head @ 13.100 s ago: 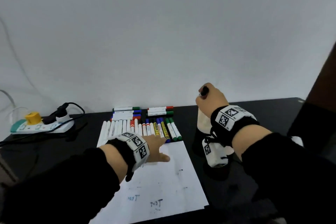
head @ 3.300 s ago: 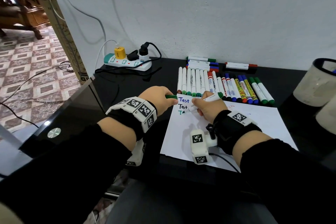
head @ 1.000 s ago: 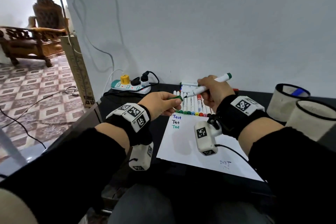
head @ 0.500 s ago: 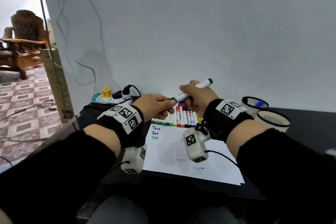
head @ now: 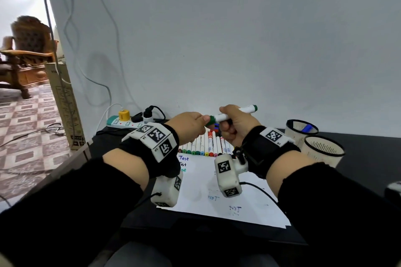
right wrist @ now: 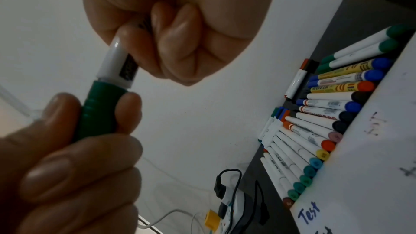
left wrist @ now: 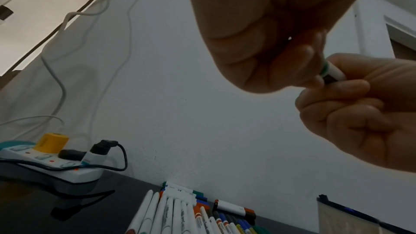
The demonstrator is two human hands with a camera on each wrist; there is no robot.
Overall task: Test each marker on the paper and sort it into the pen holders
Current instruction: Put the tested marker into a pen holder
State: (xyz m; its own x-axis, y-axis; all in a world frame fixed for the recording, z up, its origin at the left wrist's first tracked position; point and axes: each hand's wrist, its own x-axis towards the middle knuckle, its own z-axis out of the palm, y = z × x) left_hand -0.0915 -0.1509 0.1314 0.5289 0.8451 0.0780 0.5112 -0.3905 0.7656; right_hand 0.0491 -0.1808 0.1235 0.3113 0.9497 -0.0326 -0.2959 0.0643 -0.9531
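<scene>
A white marker (head: 237, 112) with a green end is held in the air above the table, gripped round its barrel by my right hand (head: 226, 122). My left hand (head: 200, 121) pinches the green cap (head: 210, 119), which sits over the marker's tip. The right wrist view shows the cap (right wrist: 99, 111) butted against the white barrel (right wrist: 117, 60). Below lies the paper (head: 219, 182) with "Test" written three times. A row of markers (head: 206, 145) lies along its far edge. Two pen holders stand to the right: the far one (head: 300, 134) holds a blue marker, the near one (head: 323, 155) shows nothing inside.
A power strip (head: 128, 122) with plugs and cables sits at the back left of the black table (head: 358, 158). A tall cardboard box (head: 65, 104) leans by the wall past the table's left edge. A few more markers (left wrist: 234, 209) lie behind the row.
The cap in my left hand has gone from just meeting the marker's tip to sitting fully on it. Both hands stay raised above the paper.
</scene>
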